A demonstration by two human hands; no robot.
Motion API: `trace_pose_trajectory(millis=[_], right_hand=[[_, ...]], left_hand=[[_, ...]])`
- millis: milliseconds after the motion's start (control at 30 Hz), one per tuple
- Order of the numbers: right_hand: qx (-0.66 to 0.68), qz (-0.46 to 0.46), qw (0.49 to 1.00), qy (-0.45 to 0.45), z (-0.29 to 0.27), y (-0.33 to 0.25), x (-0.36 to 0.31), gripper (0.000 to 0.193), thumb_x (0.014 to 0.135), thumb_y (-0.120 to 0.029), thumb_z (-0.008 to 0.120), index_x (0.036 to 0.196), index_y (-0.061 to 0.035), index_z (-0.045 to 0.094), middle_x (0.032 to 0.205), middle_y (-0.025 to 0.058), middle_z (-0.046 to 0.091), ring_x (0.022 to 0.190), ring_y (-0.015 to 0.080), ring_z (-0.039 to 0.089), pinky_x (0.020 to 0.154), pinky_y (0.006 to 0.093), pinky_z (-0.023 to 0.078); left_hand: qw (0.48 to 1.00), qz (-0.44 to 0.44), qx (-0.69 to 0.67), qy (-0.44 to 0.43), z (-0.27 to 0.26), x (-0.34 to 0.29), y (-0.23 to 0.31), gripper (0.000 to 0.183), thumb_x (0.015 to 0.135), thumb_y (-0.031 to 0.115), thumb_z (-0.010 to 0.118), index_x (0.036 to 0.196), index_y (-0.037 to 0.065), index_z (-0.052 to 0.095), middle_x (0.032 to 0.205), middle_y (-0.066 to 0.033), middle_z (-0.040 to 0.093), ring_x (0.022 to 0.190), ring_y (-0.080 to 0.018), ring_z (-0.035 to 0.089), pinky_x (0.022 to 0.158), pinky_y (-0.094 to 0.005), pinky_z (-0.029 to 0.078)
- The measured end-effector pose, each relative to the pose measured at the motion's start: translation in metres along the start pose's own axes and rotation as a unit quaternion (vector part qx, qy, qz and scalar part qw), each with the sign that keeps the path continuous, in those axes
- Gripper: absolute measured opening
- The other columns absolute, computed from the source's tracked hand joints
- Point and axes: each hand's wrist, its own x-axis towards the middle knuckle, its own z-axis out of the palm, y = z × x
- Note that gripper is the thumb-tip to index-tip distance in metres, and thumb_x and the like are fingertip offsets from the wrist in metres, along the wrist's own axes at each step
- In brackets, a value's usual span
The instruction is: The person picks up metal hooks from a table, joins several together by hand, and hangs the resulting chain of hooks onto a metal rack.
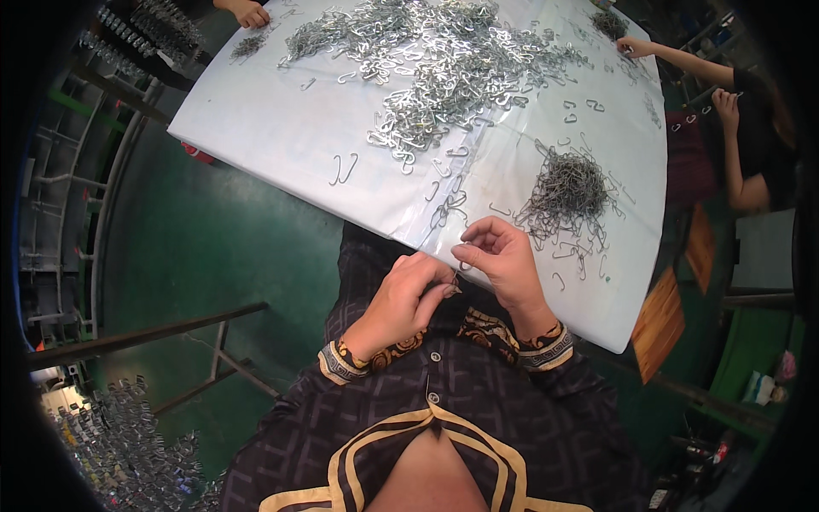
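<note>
At the near edge of the white table, my two hands are close together. My right hand pinches a small metal hook between thumb and fingers. Just left of it, my left hand is closed, with thin bits of metal showing at its fingertips; their kind is too small to tell. A heap of dark, thin wire pieces lies beyond my right hand. Several loose silver hooks lie beyond my fingers, in front of a large pile of shiny silver hooks.
Another person's hand reaches onto the far left corner by a small wire heap. At the right, a co-worker's hand touches the table. A wooden board stands beside the right edge; metal bars cross the green floor at left.
</note>
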Motion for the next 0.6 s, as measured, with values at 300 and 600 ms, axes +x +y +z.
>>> trace_pose_trajectory(millis=[300,600], right_hand=[[-0.11,-0.076,0.986,0.097,0.025,0.013,-0.026,0.014,0.08,-0.003,0.075,0.087,0.0022,0.065,0.07,0.0046,0.066,0.063,0.0064,0.061,0.056,0.0207,0.049],[-0.241,-0.148,0.958,0.048,0.025,0.012,-0.041,0.011,0.08,0.0,0.071,0.09,-0.0001,0.067,0.08,0.0085,0.064,0.066,0.015,0.063,0.058,0.0258,0.051]], left_hand=[[0.999,-0.004,0.045,0.002,0.005,-0.002,-0.001,0.01,0.082,0.002,0.065,0.09,0.006,0.061,0.08,-0.0055,0.062,0.078,-0.0249,0.059,0.074,-0.0354,0.041],[0.995,-0.042,0.077,-0.04,0.003,-0.013,-0.008,0.016,0.081,0.003,0.067,0.097,0.004,0.063,0.082,-0.0078,0.062,0.078,-0.0266,0.058,0.075,-0.0358,0.041]])
